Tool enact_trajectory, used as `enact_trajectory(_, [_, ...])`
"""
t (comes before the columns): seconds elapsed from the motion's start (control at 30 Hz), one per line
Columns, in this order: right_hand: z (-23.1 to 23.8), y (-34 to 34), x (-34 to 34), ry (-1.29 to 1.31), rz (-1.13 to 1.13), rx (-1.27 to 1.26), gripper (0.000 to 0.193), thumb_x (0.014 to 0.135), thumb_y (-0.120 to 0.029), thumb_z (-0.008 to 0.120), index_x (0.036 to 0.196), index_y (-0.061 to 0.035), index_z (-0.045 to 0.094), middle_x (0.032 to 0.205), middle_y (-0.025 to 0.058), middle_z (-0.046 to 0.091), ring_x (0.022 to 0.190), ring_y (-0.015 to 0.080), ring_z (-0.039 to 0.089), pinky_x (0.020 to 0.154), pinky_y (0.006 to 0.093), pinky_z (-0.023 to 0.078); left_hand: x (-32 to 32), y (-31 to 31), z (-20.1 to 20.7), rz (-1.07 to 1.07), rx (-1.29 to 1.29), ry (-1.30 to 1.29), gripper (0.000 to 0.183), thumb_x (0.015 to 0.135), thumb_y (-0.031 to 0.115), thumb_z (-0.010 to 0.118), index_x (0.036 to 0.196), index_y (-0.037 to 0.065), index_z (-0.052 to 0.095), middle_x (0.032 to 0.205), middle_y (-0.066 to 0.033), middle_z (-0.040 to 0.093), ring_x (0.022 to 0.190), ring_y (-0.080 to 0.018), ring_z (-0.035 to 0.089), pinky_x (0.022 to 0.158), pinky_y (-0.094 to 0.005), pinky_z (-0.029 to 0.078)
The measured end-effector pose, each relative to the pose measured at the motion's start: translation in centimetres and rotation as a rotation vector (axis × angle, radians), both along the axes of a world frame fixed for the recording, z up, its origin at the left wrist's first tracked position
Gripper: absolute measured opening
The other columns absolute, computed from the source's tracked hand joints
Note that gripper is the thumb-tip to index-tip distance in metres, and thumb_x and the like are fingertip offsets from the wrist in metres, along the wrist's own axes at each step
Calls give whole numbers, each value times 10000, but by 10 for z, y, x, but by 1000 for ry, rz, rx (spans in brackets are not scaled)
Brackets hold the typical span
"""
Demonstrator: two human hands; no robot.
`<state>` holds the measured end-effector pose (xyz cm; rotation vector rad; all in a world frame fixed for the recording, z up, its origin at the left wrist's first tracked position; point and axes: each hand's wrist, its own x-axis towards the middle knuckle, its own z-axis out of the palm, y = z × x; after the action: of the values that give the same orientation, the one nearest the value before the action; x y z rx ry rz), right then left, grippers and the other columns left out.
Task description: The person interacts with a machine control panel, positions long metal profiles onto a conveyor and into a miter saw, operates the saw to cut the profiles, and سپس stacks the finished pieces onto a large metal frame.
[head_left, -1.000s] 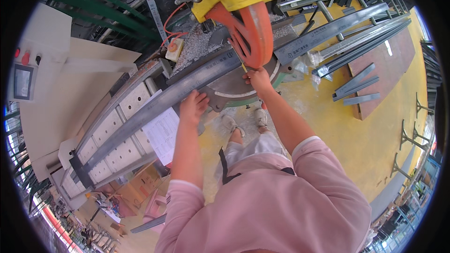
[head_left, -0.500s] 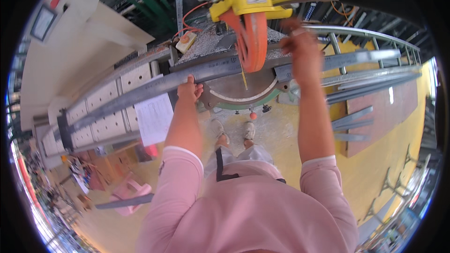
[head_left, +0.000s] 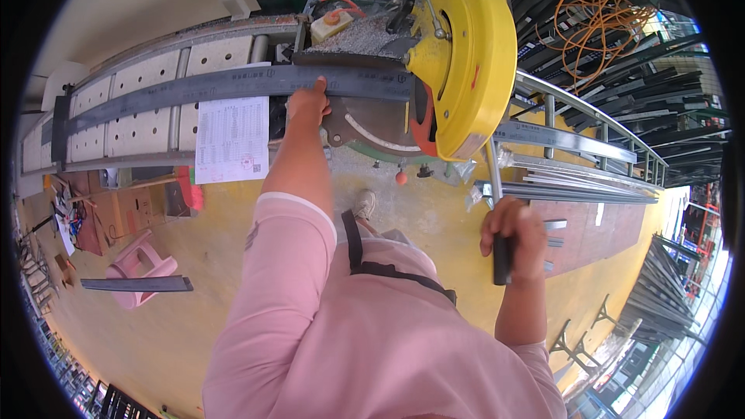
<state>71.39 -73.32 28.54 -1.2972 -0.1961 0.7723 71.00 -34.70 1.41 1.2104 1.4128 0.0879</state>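
Observation:
My left hand [head_left: 310, 99] grips the near edge of a long grey metal profile [head_left: 209, 85], its thumb over the top. The profile lies along the roller bench and runs onto the bed of a yellow cut-off saw [head_left: 479, 62]. My right hand [head_left: 515, 234] is wrapped round the black grip [head_left: 503, 262] of the saw's lever, which is drawn down toward me. The yellow guard is lowered over the profile's right end, with an orange-red inner guard [head_left: 425, 124] beside it; the blade is hidden. Another grey piece [head_left: 570, 136] lies to the right of the saw.
A printed sheet [head_left: 231, 140] hangs over the near side of the bench [head_left: 143, 77]. Several thin profiles [head_left: 574, 190] rest at the right. A pink stool [head_left: 143, 268] with a short bar across it stands lower left. Orange cable [head_left: 601, 12] lies at upper right.
My right hand has come down and nearer, swinging the lever with it. The saw head has dropped over the profile. My left hand stays on the profile while the view has shifted.

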Motion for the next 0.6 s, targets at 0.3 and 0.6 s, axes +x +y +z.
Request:
enact_trajectory(0.3, [-45, 0, -34, -122, -13, -453, 299, 959, -107, 460, 680, -9, 502, 714, 59, 511, 562, 115, 497, 540, 264, 398, 2, 0, 1, -37, 3, 64, 552, 919, 485, 628, 816, -57, 658, 726, -83, 674, 542, -191, 650, 547, -317, 534])
enact_trajectory(0.6, [-72, -7, -41, -96, -75, -325, 282, 942, -106, 464, 693, 3, 543, 723, 71, 535, 564, 128, 503, 547, 264, 404, 3, 2, 6, 27, -57, 55, 499, 896, 447, 678, 944, -49, 656, 801, -100, 675, 607, -202, 653, 551, -310, 564])
